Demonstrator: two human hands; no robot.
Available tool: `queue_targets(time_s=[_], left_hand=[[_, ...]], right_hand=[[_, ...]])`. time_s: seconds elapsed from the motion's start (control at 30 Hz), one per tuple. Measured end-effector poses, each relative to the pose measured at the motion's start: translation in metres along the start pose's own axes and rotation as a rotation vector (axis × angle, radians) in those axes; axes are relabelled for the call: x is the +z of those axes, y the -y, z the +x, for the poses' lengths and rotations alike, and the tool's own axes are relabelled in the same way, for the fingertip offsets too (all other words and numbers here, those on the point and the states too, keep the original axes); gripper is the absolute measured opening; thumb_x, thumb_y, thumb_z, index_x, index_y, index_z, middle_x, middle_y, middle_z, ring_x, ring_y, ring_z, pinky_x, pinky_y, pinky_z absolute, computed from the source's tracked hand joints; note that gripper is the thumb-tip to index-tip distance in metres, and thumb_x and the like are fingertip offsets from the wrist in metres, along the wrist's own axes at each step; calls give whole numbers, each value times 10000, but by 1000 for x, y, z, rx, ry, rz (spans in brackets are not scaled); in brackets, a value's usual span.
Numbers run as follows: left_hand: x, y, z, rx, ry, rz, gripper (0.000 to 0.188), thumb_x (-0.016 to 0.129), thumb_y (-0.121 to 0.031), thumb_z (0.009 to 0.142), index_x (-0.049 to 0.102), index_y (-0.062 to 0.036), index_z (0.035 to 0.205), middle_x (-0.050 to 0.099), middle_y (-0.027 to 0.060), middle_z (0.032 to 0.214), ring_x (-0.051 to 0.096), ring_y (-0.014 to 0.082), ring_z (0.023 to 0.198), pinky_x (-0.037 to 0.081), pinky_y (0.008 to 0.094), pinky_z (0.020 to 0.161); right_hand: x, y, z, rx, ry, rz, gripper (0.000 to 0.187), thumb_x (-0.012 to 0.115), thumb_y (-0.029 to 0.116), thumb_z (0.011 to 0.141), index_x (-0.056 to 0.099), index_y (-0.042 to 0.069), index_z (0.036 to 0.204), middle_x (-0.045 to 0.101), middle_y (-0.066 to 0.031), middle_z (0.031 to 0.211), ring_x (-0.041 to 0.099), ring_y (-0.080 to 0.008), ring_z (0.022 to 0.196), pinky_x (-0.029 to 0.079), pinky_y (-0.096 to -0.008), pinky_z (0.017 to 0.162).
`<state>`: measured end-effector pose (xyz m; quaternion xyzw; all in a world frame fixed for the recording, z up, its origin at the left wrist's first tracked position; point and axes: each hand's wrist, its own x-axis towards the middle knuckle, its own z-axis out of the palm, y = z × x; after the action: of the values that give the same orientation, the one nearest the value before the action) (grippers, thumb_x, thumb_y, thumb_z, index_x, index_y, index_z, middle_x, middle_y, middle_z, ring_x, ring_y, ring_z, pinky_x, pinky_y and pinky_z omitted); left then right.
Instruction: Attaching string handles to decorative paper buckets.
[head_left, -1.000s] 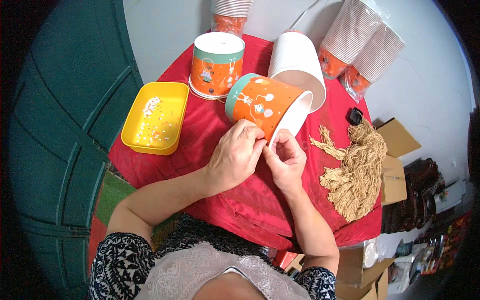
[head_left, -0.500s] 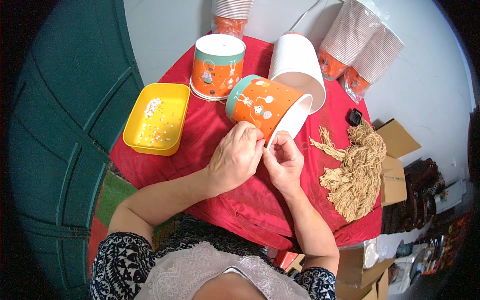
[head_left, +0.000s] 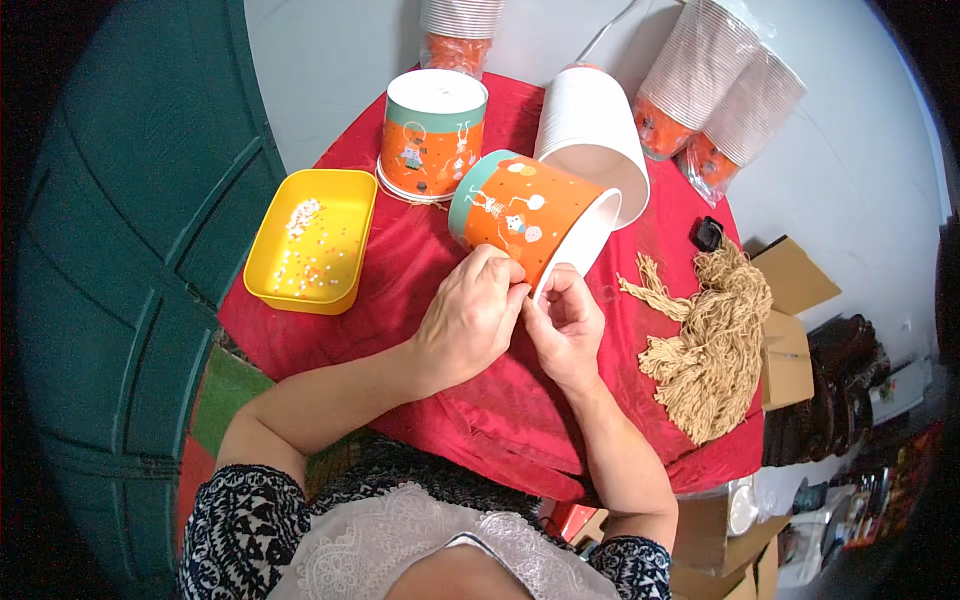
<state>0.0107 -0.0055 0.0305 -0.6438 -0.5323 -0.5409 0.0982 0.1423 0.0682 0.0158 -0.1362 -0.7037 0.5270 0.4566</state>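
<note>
An orange paper bucket (head_left: 525, 212) with a green band and cartoon skeleton figures lies tilted in front of me, its white mouth turned to the lower right. My left hand (head_left: 472, 312) is closed, its fingertips pinched against the outer side by the rim. Right beside it, my right hand (head_left: 566, 325) pinches the near rim, with fingers at the mouth side and the thumb below. The fingertips of both hands nearly meet; any small thing between them is too hidden to make out.
A yellow tub (head_left: 258, 262) holding small white and orange bits stands at left. Behind are an upturned orange bucket (head_left: 432, 160) and a white bucket stack (head_left: 590, 115) on its side. Tan cords (head_left: 715, 345) lie at right on the red cloth (head_left: 470, 415). Wrapped bucket stacks (head_left: 700, 75) lean against the wall.
Both hands keep their pinch at the bucket's rim with hardly any movement. The whole view has shifted very slightly.
</note>
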Motion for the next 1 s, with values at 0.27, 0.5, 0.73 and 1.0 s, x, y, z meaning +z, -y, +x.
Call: queue_targets(time_s=[0.27, 0.5, 0.73, 1.0], left_hand=[[1, 0, -1, -16, 12, 21, 227, 663, 69, 797, 510, 9, 953, 550, 169, 848, 584, 347, 755, 483, 419, 655], [-2, -3, -2, -38, 22, 30, 230, 660, 68, 793, 508, 10, 956, 549, 173, 849, 585, 348, 755, 485, 420, 655], [0, -3, -1, -4, 20, 62, 247, 663, 73, 773, 510, 16, 958, 547, 175, 843, 587, 347, 748, 486, 424, 648], [-1, -4, 0, 22, 15, 109, 266, 659, 84, 744, 496, 9, 941, 530, 167, 826, 579, 349, 734, 481, 427, 631]], right_hand=[[-3, -4, -1, -27, 44, -37, 165, 610, -100, 845, 538, 9, 945, 483, -13, 889, 429, -69, 742, 389, -198, 669], [-2, -6, 2, -86, 46, -108, 170, 613, -105, 825, 535, 10, 924, 493, -24, 864, 446, -85, 718, 402, -215, 648], [-2, -9, 1, -108, 22, -178, 179, 614, -103, 814, 516, 13, 909, 494, -38, 833, 456, -98, 689, 415, -229, 617], [1, -11, 1, -167, 23, -204, 190, 627, -95, 812, 505, 17, 903, 489, -39, 821, 460, -100, 674, 416, -232, 603]])
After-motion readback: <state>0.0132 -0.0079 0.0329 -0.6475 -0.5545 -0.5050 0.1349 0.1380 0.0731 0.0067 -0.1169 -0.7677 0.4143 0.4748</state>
